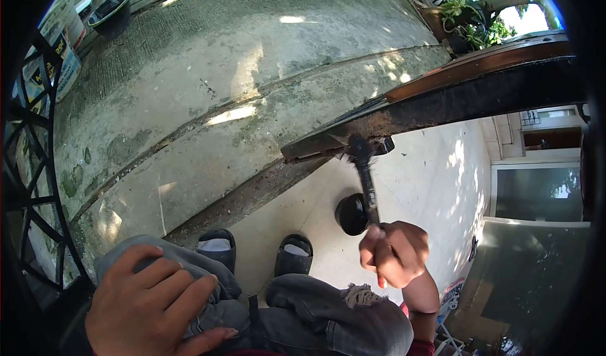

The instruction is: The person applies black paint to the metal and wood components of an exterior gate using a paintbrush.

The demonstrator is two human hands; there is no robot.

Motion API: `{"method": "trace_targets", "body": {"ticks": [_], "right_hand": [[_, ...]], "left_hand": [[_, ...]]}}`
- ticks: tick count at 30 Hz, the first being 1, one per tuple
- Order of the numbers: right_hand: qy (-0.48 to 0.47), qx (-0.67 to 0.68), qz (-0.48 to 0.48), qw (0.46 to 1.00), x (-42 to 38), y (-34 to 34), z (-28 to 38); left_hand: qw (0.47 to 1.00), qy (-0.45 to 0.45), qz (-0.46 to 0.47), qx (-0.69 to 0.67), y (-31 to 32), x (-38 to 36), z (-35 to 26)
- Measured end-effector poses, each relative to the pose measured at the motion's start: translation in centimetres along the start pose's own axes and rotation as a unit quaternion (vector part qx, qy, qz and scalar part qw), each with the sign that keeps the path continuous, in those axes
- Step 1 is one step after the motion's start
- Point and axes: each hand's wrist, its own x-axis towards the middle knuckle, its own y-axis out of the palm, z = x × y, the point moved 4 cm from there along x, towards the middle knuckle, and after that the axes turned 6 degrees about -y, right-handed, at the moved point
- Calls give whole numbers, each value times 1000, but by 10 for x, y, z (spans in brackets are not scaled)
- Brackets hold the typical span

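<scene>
My right hand point(398, 253) is closed around the handle of a paintbrush point(366, 182), which is coated black. The brush's bristles point up and meet the underside of a long dark metal beam point(435, 108), close to its near end. A rusty brown patch shows on the beam beside the bristles. My left hand point(151, 302) lies on my left knee with its fingers spread, holding nothing. Below the brush, a round black container point(352, 214) stands on the pale floor; what is inside cannot be made out.
A black metal lattice point(39, 201) rises at the left. A dark bucket point(110, 15) and a printed sack point(60, 65) are at the upper left. The concrete ramp point(189, 97) meets the pale floor point(429, 185) along a groove. Potted plants point(467, 21) stand at the upper right.
</scene>
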Motion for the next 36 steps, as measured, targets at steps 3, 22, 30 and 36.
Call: {"method": "trace_targets", "body": {"ticks": [3, 22, 30, 36], "right_hand": [[101, 46, 140, 984, -2, 8, -23], [45, 4, 23, 999, -7, -9, -10], [94, 20, 6, 995, -17, -10, -23], [420, 30, -62, 905, -70, -49, -31]], "left_hand": [[1000, 7, 6, -10, 0, -2, 1], [928, 235, 65, -283, -14, 2, -21], [964, 177, 93, -175, -4, 5, -27], [972, 164, 120, -116, -5, 12, -39]]}}
